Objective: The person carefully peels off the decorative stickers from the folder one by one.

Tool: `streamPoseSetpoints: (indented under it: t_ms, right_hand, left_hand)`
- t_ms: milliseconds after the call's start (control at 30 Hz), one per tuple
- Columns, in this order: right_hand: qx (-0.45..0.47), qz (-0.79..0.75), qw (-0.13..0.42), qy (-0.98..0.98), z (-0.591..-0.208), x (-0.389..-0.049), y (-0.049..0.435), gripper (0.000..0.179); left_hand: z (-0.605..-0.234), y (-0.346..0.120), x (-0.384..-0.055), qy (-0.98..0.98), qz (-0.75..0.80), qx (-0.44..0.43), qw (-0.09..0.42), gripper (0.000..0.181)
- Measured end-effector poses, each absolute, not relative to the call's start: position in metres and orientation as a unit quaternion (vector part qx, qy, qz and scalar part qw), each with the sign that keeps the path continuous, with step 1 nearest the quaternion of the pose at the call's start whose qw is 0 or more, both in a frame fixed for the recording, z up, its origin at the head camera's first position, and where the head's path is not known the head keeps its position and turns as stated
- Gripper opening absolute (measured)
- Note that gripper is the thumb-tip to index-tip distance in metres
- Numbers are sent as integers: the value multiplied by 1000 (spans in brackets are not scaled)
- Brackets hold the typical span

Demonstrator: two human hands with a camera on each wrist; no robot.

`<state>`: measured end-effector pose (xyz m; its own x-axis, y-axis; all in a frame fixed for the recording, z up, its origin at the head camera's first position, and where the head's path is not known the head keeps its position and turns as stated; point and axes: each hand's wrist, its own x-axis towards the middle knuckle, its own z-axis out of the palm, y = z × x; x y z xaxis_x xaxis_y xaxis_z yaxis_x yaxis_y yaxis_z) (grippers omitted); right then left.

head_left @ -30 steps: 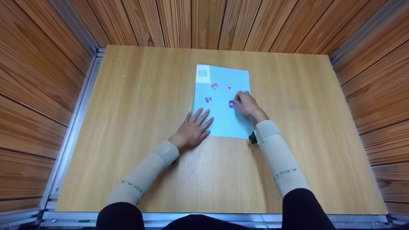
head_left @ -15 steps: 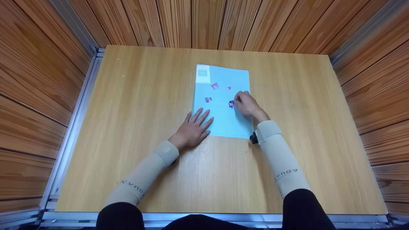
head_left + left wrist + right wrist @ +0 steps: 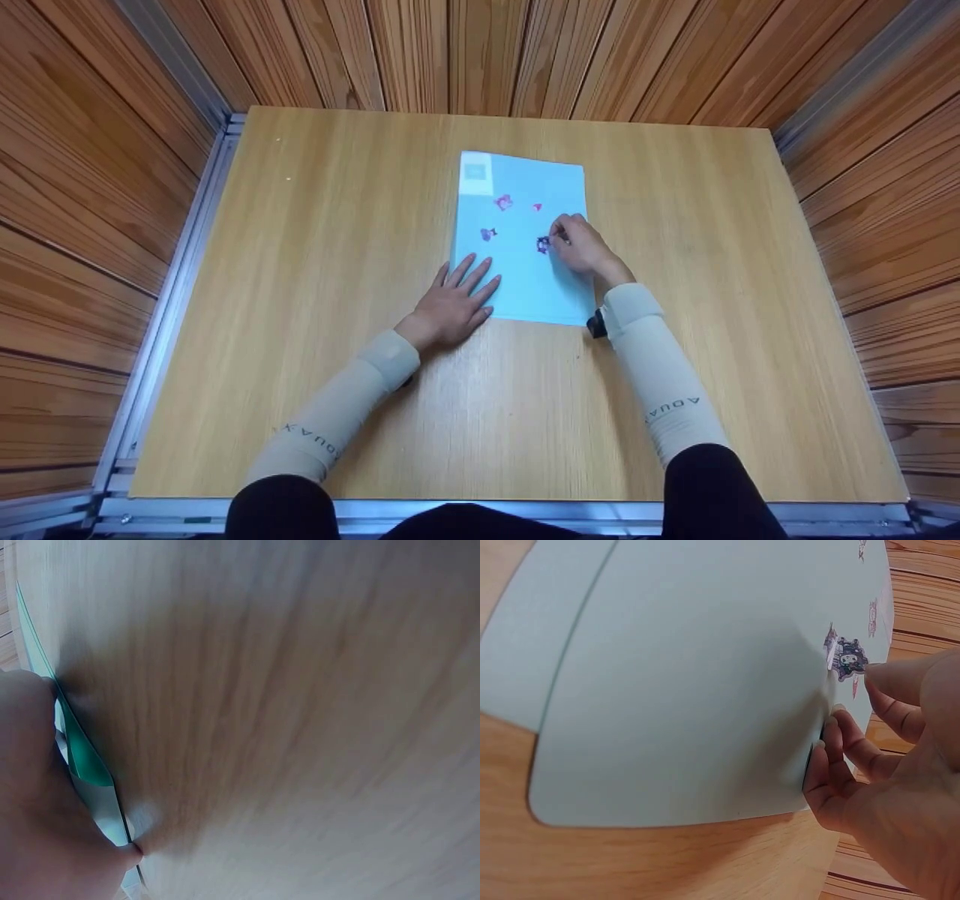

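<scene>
Well, right hand (image 3: pixel 579 246) pinches sticker (image 3: pixel 849 659), left hand (image 3: pixel 448 309) splayed.

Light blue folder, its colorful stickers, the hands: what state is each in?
Light blue rectangular folder: lying on the light wooden table.
Left hand: fingers spread, on the folder's lower left corner.
Right hand: fingers curled, at the dark sticker's edge.
Dark purple character sticker: touched by the right hand; stuck or loose, cannot tell.
Three small pink or purple stickers: on the folder, untouched.
</scene>
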<state>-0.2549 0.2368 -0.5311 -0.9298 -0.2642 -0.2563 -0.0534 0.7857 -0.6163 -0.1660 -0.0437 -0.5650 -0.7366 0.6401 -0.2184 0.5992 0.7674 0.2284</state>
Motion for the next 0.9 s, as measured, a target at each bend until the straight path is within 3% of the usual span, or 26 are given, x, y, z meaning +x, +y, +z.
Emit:
streamPoseSetpoints:
  t_ms: [900]
  right_hand:
    - [-93,-342,163,921,-532,-255,241,24]
  left_hand:
    - [-575,-44,-169,927,73,338,144,63]
